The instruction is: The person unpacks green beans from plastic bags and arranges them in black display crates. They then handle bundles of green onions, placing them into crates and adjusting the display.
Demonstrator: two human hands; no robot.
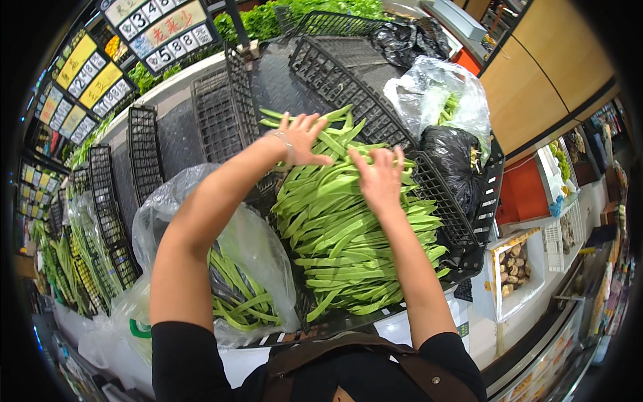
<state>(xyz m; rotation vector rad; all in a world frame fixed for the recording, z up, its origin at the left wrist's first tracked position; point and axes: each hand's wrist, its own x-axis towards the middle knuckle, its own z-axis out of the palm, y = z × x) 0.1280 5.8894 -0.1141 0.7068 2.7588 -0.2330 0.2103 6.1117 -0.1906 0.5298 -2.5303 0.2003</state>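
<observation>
A broad heap of flat green beans lies in front of me, most of the pods laid side by side across it. At the far end of the heap, my left hand rests on the pods with its fingers spread; a bracelet circles its wrist. My right hand touches the upper right of the heap, fingers apart and pointing away from me. Neither hand is closed around a pod. Beside the heap on the left, an open clear plastic bag holds more green beans.
Black plastic crates stand beyond and right of the heap. A black plastic bag and a clear bag lie on the right. Price signs hang at upper left. A white foam box of brownish produce stands lower right.
</observation>
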